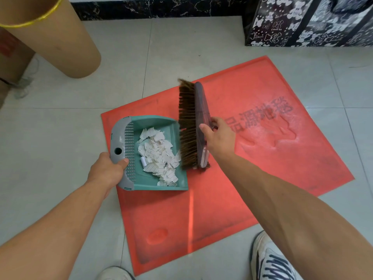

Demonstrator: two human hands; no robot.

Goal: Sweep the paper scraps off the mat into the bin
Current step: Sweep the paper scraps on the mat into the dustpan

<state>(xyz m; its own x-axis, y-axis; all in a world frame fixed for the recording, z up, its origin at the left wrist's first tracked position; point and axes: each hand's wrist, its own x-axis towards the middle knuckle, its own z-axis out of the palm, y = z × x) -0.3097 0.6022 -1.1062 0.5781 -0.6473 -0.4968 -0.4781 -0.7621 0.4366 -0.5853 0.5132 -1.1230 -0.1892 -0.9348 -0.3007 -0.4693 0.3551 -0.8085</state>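
Note:
A red mat (252, 158) lies on the tiled floor. On its left part rests a teal dustpan (173, 184) with a grey handle, and my left hand (107, 170) grips that handle. A heap of torn lined paper scraps (159, 156) fills the pan. My right hand (218, 138) holds a brush (193, 126) with brown bristles and a grey-purple back. The bristles stand against the pan's open right edge, touching the scraps. I see no loose scraps on the bare mat.
A large brown cardboard tube (60, 37) with a yellow band leans at the upper left. A black bag with white bear prints (306, 23) stands at the upper right. My white shoes (270, 259) are at the bottom edge. No bin is in view.

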